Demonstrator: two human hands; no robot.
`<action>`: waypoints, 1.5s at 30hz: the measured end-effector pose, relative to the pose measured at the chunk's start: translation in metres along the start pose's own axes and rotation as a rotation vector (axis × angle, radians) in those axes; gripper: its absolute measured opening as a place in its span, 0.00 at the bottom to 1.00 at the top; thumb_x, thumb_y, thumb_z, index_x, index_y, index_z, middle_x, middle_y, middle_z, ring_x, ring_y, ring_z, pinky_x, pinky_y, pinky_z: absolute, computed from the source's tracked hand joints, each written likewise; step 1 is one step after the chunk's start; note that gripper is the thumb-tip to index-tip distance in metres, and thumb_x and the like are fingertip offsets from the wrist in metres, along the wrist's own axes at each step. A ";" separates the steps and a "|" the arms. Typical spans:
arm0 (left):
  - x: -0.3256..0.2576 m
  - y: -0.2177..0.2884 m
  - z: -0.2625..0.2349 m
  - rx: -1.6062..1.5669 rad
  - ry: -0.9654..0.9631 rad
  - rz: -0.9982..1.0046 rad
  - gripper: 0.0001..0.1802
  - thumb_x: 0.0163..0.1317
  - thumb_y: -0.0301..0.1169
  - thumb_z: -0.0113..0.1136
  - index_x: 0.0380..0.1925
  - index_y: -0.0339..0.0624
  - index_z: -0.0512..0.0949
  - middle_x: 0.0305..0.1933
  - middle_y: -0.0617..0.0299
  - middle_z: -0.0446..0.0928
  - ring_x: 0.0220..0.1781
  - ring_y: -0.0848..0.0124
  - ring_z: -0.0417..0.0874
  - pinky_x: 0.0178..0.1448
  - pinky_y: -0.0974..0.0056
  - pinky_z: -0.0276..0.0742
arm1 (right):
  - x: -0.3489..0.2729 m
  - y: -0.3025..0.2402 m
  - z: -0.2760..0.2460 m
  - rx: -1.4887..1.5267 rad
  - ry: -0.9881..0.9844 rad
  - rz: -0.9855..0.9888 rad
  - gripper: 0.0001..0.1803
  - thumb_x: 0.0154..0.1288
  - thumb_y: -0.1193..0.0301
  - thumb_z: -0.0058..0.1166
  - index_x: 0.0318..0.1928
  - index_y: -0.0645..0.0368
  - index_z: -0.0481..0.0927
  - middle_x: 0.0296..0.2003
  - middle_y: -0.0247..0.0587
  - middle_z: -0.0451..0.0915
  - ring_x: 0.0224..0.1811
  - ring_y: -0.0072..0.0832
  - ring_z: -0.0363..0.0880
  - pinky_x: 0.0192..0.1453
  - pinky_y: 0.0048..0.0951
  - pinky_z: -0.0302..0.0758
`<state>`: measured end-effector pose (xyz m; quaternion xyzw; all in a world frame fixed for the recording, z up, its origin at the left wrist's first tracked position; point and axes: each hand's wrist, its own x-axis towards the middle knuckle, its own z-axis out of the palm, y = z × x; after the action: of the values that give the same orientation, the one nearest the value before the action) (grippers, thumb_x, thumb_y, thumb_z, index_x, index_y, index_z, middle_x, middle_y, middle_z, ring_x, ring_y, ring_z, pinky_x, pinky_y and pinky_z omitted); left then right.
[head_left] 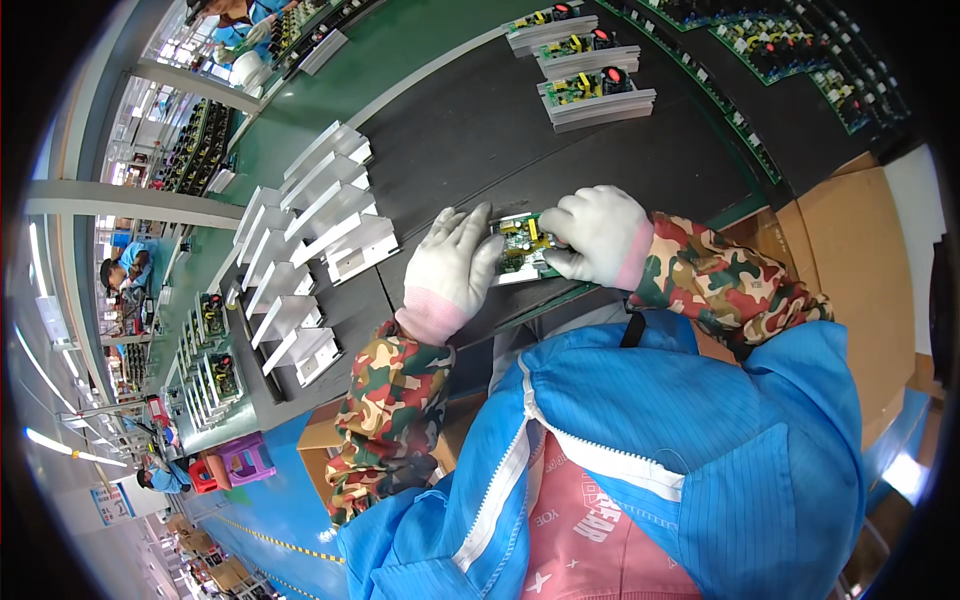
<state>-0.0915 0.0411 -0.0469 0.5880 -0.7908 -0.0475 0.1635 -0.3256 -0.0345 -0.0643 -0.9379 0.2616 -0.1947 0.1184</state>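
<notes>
A blue ribbed smock [700, 440] with white piping fills the near edge, open over a pink top, and camouflage-print fabric sleeve covers [390, 420] wrap both forearms. The left hand [455, 265], in a white knit glove with a pink cuff, lies flat and spread, fingers extended, its fingertips resting on the left end of a small green circuit board [522, 246]. The board is rectangular, studded with yellow and black parts, and sits on a pale metal base on the dark matte tabletop [470, 130], directly between the two hands. The right hand [598, 236], gloved alike, is curled over the board's right end, fingers bent down onto it in a pinching hold. To the left of the left hand stands a row of bent pale metal brackets [320, 215], smooth and angular, overlapping one another. Beyond the right hand, three similar boards on finned metal bases [590, 90] lie in a line. Brown cardboard [850, 250] lies to the right of the right hand.
</notes>
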 end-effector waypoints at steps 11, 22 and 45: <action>-0.032 -0.062 0.022 -0.828 0.046 -0.136 0.37 0.78 0.52 0.25 0.68 0.33 0.65 0.73 0.47 0.63 0.79 0.55 0.55 0.81 0.57 0.42 | -0.019 0.030 0.033 0.144 0.055 -0.127 0.43 0.57 0.41 0.58 0.63 0.60 0.70 0.61 0.52 0.72 0.67 0.52 0.68 0.75 0.52 0.60; -0.026 -0.027 0.032 -1.305 0.176 -0.383 0.66 0.59 0.79 0.20 0.73 0.21 0.40 0.80 0.39 0.35 0.83 0.56 0.34 0.81 0.58 0.28 | 0.007 0.018 0.066 0.625 0.436 0.214 0.43 0.72 0.40 0.32 0.72 0.62 0.57 0.70 0.57 0.60 0.75 0.50 0.55 0.78 0.47 0.43; -0.054 -0.022 -0.003 -0.096 0.240 -0.012 0.38 0.58 0.53 0.67 0.62 0.39 0.72 0.72 0.42 0.61 0.76 0.43 0.57 0.76 0.45 0.55 | -0.012 -0.002 0.014 0.233 0.349 0.083 0.32 0.46 0.46 0.68 0.45 0.57 0.82 0.44 0.45 0.79 0.54 0.48 0.75 0.63 0.48 0.68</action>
<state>-0.0570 0.0857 -0.0608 0.5857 -0.7589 -0.0155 0.2844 -0.3281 -0.0252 -0.0794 -0.8583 0.2921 -0.3780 0.1871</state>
